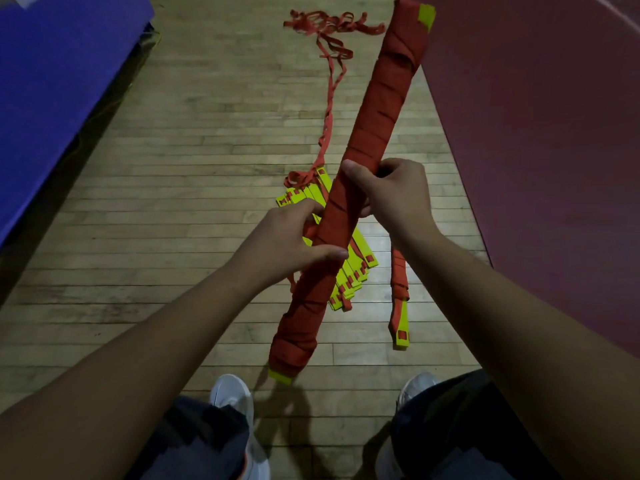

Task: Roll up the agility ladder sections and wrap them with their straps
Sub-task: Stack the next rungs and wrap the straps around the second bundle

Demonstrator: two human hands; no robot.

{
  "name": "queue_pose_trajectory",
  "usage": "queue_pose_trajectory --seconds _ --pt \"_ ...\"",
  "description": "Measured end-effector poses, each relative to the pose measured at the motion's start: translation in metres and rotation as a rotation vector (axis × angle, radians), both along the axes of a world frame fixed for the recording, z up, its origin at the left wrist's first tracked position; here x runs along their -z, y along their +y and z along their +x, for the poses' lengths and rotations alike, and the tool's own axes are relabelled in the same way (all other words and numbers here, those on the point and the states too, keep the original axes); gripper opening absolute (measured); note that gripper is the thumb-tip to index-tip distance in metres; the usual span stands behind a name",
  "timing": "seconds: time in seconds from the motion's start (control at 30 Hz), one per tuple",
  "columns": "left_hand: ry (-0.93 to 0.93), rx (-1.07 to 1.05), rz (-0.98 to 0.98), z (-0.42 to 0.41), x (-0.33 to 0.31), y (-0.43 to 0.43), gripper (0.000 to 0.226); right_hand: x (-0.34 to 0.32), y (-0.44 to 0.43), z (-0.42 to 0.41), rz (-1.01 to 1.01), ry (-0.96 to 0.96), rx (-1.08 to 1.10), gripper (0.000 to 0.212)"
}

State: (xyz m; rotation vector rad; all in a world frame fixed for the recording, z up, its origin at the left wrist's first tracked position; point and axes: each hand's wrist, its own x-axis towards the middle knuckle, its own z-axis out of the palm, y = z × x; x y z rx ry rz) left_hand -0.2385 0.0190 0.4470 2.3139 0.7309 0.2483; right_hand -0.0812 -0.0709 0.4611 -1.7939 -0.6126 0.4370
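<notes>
Gripping is done by two hands. The left hand (284,244) is curled round the lower middle of one wrapped ladder bundle (377,109), with the thumb laid across its front. The right hand (391,195) is closed round the same bundle just above, its thumb also on the front. The bundle is held off the floor on a slant, its near end low toward the person and its far end raised up and to the right. It is bound in overlapping turns of red strap along its whole length, and a yellow tip is left bare at each end.

Beneath the hands, one loose stack of yellow rungs (311,195) with red tabs is spread on the wooden floor (207,133). From it, one red strap (330,98) is trailed away to a tangle at the far end. Just right of the stack, one smaller wrapped piece (400,282) is laid, red with a yellow end. Two white shoes (231,393) are seen at the bottom. One blue mat (52,81) is placed at the left and one maroon mat (554,133) at the right.
</notes>
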Motion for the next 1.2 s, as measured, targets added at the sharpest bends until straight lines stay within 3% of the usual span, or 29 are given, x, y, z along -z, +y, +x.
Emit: queue_pose_trajectory --seconds 0.17,0.4,0.53,0.7,0.73,0.83,1.0,1.2 --pt "0.003 -0.025 -0.020 0.000 0.005 -0.002 0.052 0.000 0.000 0.003 0.037 0.069 -0.085 0.046" --pt "-0.106 0.193 -0.510 -0.008 -0.002 0.015 0.044 -0.014 -0.005 0.009 0.250 0.467 -0.398 0.035" --pt "-0.122 0.273 -0.641 -0.009 0.000 0.014 0.053 -0.018 -0.006 0.008 0.269 0.558 -0.423 0.028" --pt "0.071 0.287 -0.491 -0.010 -0.011 0.029 0.053 -0.020 -0.009 0.014 0.252 0.456 -0.375 0.025" --pt "0.093 0.276 -0.437 -0.011 -0.011 0.033 0.043 -0.018 -0.009 0.016 0.247 0.438 -0.358 0.027" --pt "0.052 0.232 -0.346 -0.017 -0.012 0.040 0.012 -0.016 -0.009 0.017 0.212 0.400 -0.289 0.027" --pt "-0.132 0.092 -0.355 -0.010 -0.006 0.022 0.008 -0.010 -0.005 0.004 0.120 0.257 -0.200 0.041" --pt "-0.051 -0.056 -0.054 -0.005 0.003 -0.001 0.044 -0.002 0.004 -0.006 0.002 0.097 -0.064 0.041"
